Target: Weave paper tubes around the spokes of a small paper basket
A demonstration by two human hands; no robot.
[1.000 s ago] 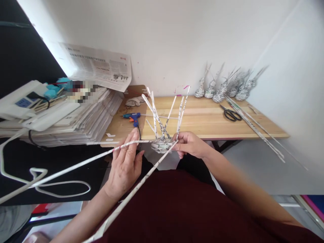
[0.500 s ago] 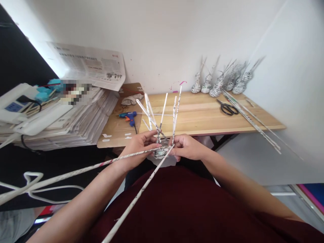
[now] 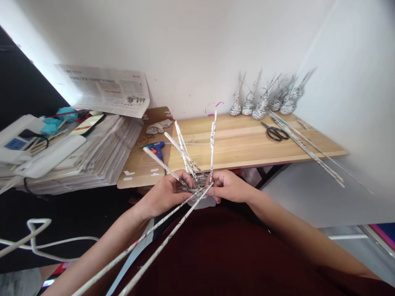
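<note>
Between my hands, close to my body, is a small woven newspaper basket [image 3: 202, 181] with several rolled paper stakes sticking up from its rim. My left hand [image 3: 173, 191] is closed on its left side, fingers bent around the weave and a tilted stake [image 3: 160, 163] rising beside them. My right hand [image 3: 226, 186] pinches the right side next to an upright stake [image 3: 212, 148]. Two long paper tubes [image 3: 173, 233] run from the basket toward my lower left, across my left forearm and shirt. My fingers hide most of the basket's sides.
Black scissors [image 3: 277, 132] and long paper tubes [image 3: 311, 153] lie on the wooden table [image 3: 237, 137]. Several gourd-shaped woven pieces [image 3: 261, 105] stand at the back wall. A blue glue gun [image 3: 157, 149] rests on cardboard beside a newspaper stack [image 3: 108, 144] with a power strip [image 3: 52, 158].
The left long tube has swung downward, nearer the other one. A stake on the left now leans further out over my left hand. Both hands stay at the basket; the view has shifted slightly.
</note>
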